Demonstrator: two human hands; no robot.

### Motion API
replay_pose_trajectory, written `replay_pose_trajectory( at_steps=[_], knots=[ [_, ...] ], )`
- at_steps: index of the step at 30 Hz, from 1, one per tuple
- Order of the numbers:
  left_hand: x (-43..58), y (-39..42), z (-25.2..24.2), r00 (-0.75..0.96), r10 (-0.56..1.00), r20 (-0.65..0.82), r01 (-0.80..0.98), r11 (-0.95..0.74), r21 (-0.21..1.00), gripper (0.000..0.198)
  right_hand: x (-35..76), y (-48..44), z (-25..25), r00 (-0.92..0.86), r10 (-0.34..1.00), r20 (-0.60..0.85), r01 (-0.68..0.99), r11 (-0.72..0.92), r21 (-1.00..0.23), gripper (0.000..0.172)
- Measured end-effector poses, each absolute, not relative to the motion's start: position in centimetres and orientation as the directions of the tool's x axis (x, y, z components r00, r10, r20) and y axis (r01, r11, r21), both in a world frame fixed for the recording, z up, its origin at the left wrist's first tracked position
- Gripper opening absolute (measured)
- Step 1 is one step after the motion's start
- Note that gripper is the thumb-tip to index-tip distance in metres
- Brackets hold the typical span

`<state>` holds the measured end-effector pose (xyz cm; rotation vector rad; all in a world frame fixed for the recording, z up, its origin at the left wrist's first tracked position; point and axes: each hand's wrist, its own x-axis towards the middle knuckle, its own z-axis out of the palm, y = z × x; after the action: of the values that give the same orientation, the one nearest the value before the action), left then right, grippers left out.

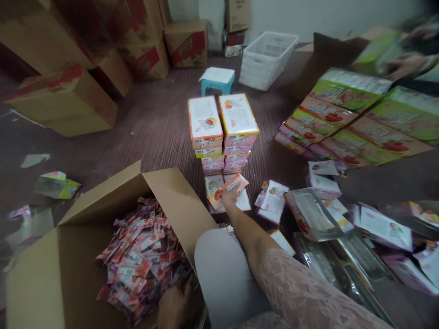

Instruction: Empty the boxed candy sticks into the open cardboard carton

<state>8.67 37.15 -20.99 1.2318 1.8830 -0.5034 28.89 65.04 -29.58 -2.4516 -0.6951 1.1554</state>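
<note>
Smooth printed card packet [238, 183] in the right fingers [226, 193], glossy plastic-looking sachets [140, 258] and matt cardboard box [181, 196] left of them, shiny clear plastic packaging [365, 260] right, white plastic crate [258, 69] beyond

An orange, fruit-printed carton [237, 183] slants mid-scene; small pink, red and purple sachets [142, 256] lie in a loose, jumbled heap, near left.
</note>
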Motion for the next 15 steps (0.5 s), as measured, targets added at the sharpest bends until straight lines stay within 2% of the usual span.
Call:
replay_pose_trajectory(
  at_steps=[2, 4, 6, 9, 10, 12, 15],
  knots=[
    [8.7, 37.2, -21.0, -0.194, 0.558, -0.807, 0.897, 0.433, 0.084, 0.061, 29.0, 64.7, -29.5, 0.556, 0.558, -0.616, 0.291, -0.825, -0.484, 0.078],
    [8.8, 37.3, -20.9, -0.2, 0.542, -0.816, 0.895, 0.44, 0.073, 0.06, 28.8, 65.3, -29.3, 0.574, 0.536, -0.619, 0.287, -0.84, -0.461, 0.078],
    [8.9, 37.4, -20.9, -0.202, 0.539, -0.818, 0.89, 0.45, 0.076, 0.059, 28.4, 66.6, -29.1, 0.599, 0.505, -0.621, 0.277, -0.859, -0.431, 0.091],
    [8.9, 37.3, -21.1, -0.196, 0.545, -0.815, 0.884, 0.458, 0.093, 0.06, 27.9, 68.8, -29.3, 0.595, 0.465, -0.656, 0.286, -0.885, -0.368, 0.125],
    [8.9, 37.2, -21.2, -0.194, 0.548, -0.814, 0.885, 0.456, 0.096, 0.061, 27.9, 69.2, -29.5, 0.589, 0.45, -0.671, 0.284, -0.893, -0.349, 0.132],
    [8.9, 37.1, -21.3, -0.185, 0.556, -0.81, 0.886, 0.451, 0.107, 0.063, 28.3, 69.4, -29.9, 0.584, 0.422, -0.693, 0.268, -0.906, -0.326, 0.133],
    [8.9, 37.2, -21.1, -0.186, 0.571, -0.8, 0.87, 0.474, 0.137, 0.063, 30.1, 67.8, -30.0, 0.575, 0.432, -0.695, 0.253, -0.902, -0.351, 0.123]
  ],
)
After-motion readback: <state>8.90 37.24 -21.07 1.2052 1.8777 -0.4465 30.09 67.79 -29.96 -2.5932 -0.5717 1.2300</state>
